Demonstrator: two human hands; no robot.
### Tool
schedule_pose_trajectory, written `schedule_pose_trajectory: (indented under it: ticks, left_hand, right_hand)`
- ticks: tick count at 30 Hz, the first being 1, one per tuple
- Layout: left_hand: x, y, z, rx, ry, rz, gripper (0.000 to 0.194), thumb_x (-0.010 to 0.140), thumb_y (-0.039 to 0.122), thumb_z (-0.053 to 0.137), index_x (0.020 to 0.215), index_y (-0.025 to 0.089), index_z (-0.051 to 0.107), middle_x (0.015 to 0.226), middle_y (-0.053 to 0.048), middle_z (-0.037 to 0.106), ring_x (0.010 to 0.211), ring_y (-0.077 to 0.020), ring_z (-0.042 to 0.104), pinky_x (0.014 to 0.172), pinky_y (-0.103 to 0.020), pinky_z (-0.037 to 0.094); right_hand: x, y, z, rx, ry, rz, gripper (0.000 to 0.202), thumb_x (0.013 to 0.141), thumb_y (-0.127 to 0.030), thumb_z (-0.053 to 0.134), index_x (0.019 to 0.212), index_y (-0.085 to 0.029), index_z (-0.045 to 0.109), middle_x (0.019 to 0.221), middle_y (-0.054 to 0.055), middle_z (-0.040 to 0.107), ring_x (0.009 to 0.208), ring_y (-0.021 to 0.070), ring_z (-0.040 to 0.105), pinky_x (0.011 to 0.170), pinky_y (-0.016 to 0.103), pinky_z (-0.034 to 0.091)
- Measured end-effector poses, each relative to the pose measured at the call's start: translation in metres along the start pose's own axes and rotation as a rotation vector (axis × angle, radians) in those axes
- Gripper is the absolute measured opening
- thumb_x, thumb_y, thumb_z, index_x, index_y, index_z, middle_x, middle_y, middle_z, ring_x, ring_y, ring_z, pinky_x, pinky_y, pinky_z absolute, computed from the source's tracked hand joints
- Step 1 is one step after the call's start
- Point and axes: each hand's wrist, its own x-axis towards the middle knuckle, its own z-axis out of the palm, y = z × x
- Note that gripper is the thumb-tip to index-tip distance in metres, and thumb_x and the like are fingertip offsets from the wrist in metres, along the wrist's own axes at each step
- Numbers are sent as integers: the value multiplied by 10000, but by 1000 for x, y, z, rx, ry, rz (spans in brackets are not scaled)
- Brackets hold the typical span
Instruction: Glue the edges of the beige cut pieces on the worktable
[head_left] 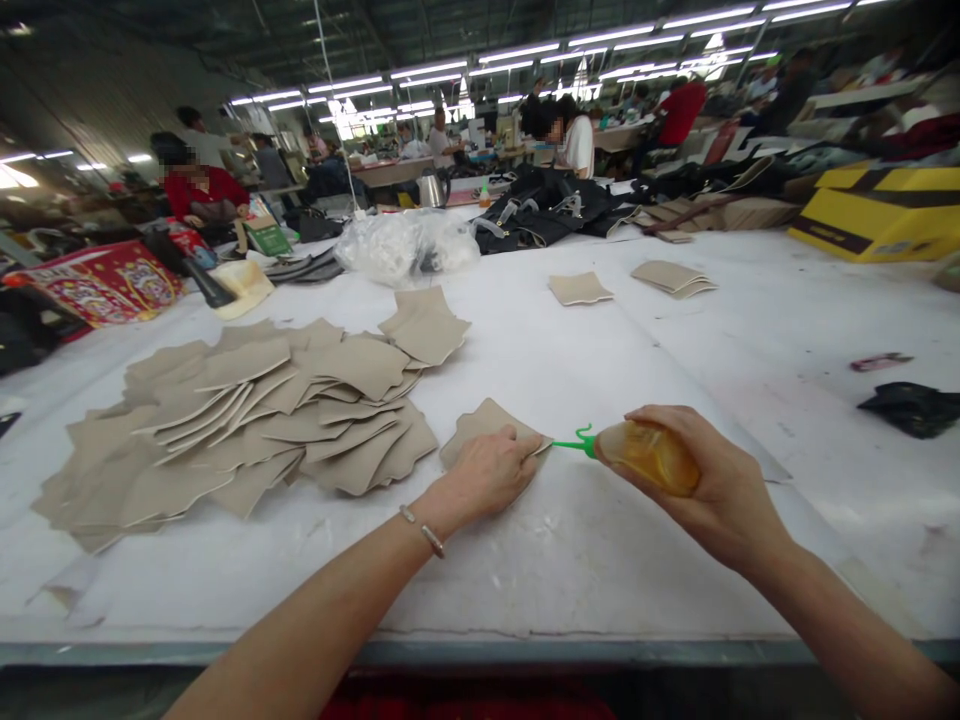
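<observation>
Two bare forearms (pixel 322 610) over the white table (pixel 600 590), 1 bracelet (pixel 433 541) on the left one: left hand (pixel 487 468) unclenched, fingers laid on top of 1 beige piece (pixel 476 420), right hand (pixel 724 490) wrapped around 1 bottle (pixel 652 455) of amber liquid, its 1 green nozzle (pixel 587 446) pointing left, tip at that piece's right corner. Left of the left hand, 1 big heap (pixel 255 430) of similar pieces, overlapping too much to count; beyond the hands, 1 lone piece (pixel 580 288) and 1 small stack (pixel 671 277). Right of the right hand: 1 crumpled black item (pixel 916 408), with 1 yellow box (pixel 840 215) farther off.
</observation>
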Motion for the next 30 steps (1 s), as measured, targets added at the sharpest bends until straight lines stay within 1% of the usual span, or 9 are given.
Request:
schedule_pose_trajectory:
  ticks: [5,8,11,15,17,21,23,27,30]
  left_hand:
    - [-1,2,-1,4,-11,-5,390,941,306,302,1269,339,512,913,-29,582,740,-206,621,685,-321,451]
    - [-2,3,-2,13,-26,-12,411,944,302,290,1302,332,490,928,-37,576,765,-212,625,699,-330,454]
    - [-3,4,-2,17,-36,-12,424,946,298,287,1323,324,479,927,-43,570,778,-217,624,701,-337,456]
    - [-3,2,0,-8,-18,-7,433,942,305,297,1338,362,463,900,-30,559,755,-217,622,686,-338,454]
    - [-2,1,2,-16,-4,-5,434,939,313,299,1339,372,459,892,-25,553,744,-216,618,677,-336,450]
    - [-2,0,4,-19,-2,-6,422,932,311,300,1309,368,481,870,-24,538,742,-213,610,669,-329,441]
    - [-2,-1,5,-20,-1,-6,425,932,312,296,1309,381,479,861,-21,531,736,-209,606,672,-328,439]
    - [-1,-2,4,-40,-10,4,447,926,306,298,1334,375,468,866,-25,531,751,-213,605,695,-335,447]
    - [-1,-2,2,-63,-37,-5,478,925,305,284,1373,376,438,890,-31,537,768,-216,606,717,-344,455]
  right_hand:
    - [-5,2,2,72,-31,34,442,816,-471,682,1191,-298,526,1149,64,598,1012,269,588,867,396,480]
    - [-7,4,2,64,-2,55,435,817,-475,682,1181,-287,535,1140,62,596,998,258,590,853,388,482]
    - [-9,6,3,35,42,8,414,827,-434,683,1181,-286,527,1133,65,585,1005,257,584,856,398,482]
    - [-16,9,4,94,-4,-32,410,842,-388,676,1206,-309,505,1142,69,566,1019,266,575,840,422,493]
    - [-17,10,4,125,-15,-14,422,837,-393,682,1211,-319,503,1144,70,560,1020,276,571,836,437,495]
    - [-17,13,5,117,46,13,429,822,-402,695,1201,-321,510,1131,73,559,1024,294,566,857,463,485]
    - [-19,12,6,129,47,20,417,821,-403,694,1188,-317,517,1130,72,561,1025,293,569,856,455,488]
    - [-22,8,7,187,-12,45,396,821,-417,693,1163,-301,531,1121,59,571,1001,265,584,817,404,509]
    - [-21,8,7,195,22,74,407,815,-438,696,1163,-301,532,1120,55,571,1016,266,575,836,410,505]
